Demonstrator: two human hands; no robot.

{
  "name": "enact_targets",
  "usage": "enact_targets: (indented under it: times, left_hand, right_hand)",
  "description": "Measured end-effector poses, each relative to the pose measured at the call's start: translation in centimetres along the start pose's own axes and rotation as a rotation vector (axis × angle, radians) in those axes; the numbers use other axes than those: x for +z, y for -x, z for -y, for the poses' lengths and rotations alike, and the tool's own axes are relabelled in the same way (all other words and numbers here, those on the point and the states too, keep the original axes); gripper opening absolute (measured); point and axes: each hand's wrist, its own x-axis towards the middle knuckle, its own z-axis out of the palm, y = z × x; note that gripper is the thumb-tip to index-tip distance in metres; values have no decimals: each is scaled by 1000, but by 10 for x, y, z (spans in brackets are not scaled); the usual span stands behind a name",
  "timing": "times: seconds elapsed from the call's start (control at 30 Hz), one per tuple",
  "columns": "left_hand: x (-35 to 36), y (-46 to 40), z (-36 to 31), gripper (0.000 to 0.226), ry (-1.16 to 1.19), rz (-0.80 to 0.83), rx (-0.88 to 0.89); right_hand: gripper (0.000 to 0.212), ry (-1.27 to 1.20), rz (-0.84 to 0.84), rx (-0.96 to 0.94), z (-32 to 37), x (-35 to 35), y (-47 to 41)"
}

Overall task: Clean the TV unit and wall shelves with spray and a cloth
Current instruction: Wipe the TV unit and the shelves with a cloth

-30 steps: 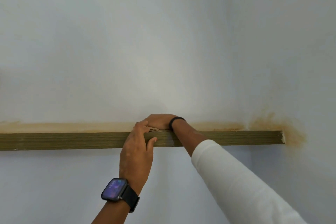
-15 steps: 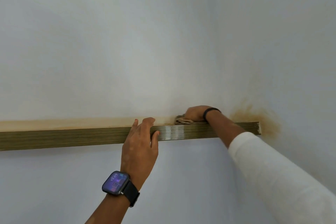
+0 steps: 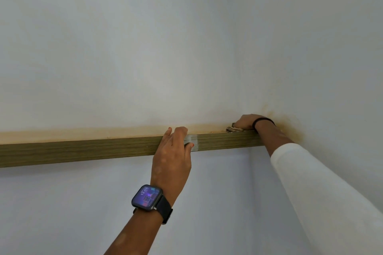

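A wooden wall shelf [image 3: 83, 150] runs across the view at about eye height, seen from slightly below, so its top is hidden. My right hand [image 3: 245, 122] rests on top of the shelf near its right end, by the room corner, pressing down on a crumpled beige cloth [image 3: 233, 129] that peeks out under the fingers. My left hand [image 3: 174, 147], with a smartwatch on the wrist, grips the shelf's front edge near the middle, fingers over the top and thumb on the face. No spray bottle is in view.
Pale walls meet in a corner [image 3: 236, 47] above the shelf's right end. A brownish stain [image 3: 290, 128] marks the right wall beside the shelf end, and a yellowish band [image 3: 83, 133] runs along the wall just above the shelf.
My right hand has slid the cloth rightward along the shelf top, from beside my left hand to the corner end. My left hand has stayed gripping the front edge.
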Motion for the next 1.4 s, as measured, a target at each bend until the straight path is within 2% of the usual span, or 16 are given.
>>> enact_targets:
  times: [0.13, 0.23, 0.33, 0.4, 0.5, 0.63, 0.73, 0.8, 1.0, 1.17, 1.3, 1.4]
  left_hand:
    - [0, 0, 1, 28, 7, 26, -46]
    - [3, 0, 1, 30, 34, 19, -81]
    - [4, -1, 1, 36, 69, 12, -133]
    - [4, 0, 2, 39, 60, 20, -143]
    - [5, 0, 3, 41, 44, 25, -142]
    - [6, 0, 3, 38, 68, 16, -161]
    - [8, 1, 5, 37, 76, 9, -172]
    - [8, 1, 4, 36, 93, 6, -179]
    - [4, 1, 4, 35, 103, 29, -170]
    - [-8, 0, 10, 37, 141, 148, -123]
    - [-24, -4, 13, 50, 168, 294, -73]
    - [-39, -4, 17, 58, 131, 315, -112]
  right_hand:
    - [45, 5, -20, -106, 25, -1, 18]
    - [48, -49, -18, -339, 58, -1, 45]
    - [37, -173, -82, -537, 82, 9, 70]
    - [32, -182, -252, -555, 81, 19, 78]
    - [31, -124, -618, -607, 62, 38, 75]
    - [36, -106, -995, -689, 4, 58, 62]
    - [34, -142, -1163, -551, -51, 72, 43]
    - [37, -172, -1188, -435, -63, 78, 34]
    - [35, -528, -1278, -202, -26, 92, 42]
    - [45, -825, -1195, 83, 33, 101, 57]
    - [53, -871, -1082, 124, 81, 107, 78]
    - [58, -959, -1001, 83, 115, 113, 97]
